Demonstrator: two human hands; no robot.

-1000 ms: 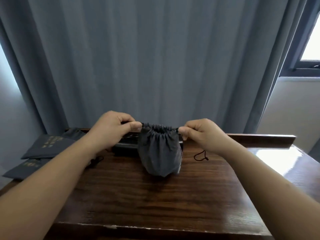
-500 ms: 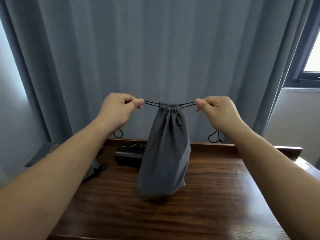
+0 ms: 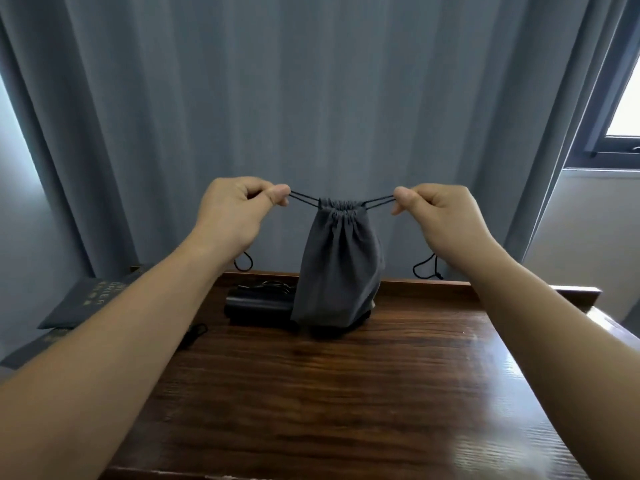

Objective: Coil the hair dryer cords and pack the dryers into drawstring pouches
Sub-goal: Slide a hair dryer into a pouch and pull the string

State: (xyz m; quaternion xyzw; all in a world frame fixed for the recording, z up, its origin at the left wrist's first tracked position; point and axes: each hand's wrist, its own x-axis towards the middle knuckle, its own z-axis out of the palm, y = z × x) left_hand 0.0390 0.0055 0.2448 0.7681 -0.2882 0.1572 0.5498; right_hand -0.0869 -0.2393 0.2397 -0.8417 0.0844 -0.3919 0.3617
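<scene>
A grey drawstring pouch [image 3: 339, 268] hangs in the air above the wooden table [image 3: 346, 393], its mouth cinched tight and its body bulging with something inside. My left hand [image 3: 235, 216] pinches the black drawstring on the pouch's left side, and my right hand [image 3: 440, 216] pinches the string on the right. Both strings run taut between hands and pouch, and their loose loops dangle below each wrist. Behind the pouch, a black hair dryer [image 3: 258, 304] with its cord on top lies on the table.
Flat dark pouches [image 3: 88, 299] with gold lettering lie stacked off the table's left edge. A loose black string [image 3: 194, 332] lies on the table by my left forearm. A grey curtain [image 3: 311, 98] hangs behind the table, with a window at the right.
The pouch rose from the table into the air as my hands pulled the strings apart and cinched its mouth. Since half a second ago the hands hold about the same spread.
</scene>
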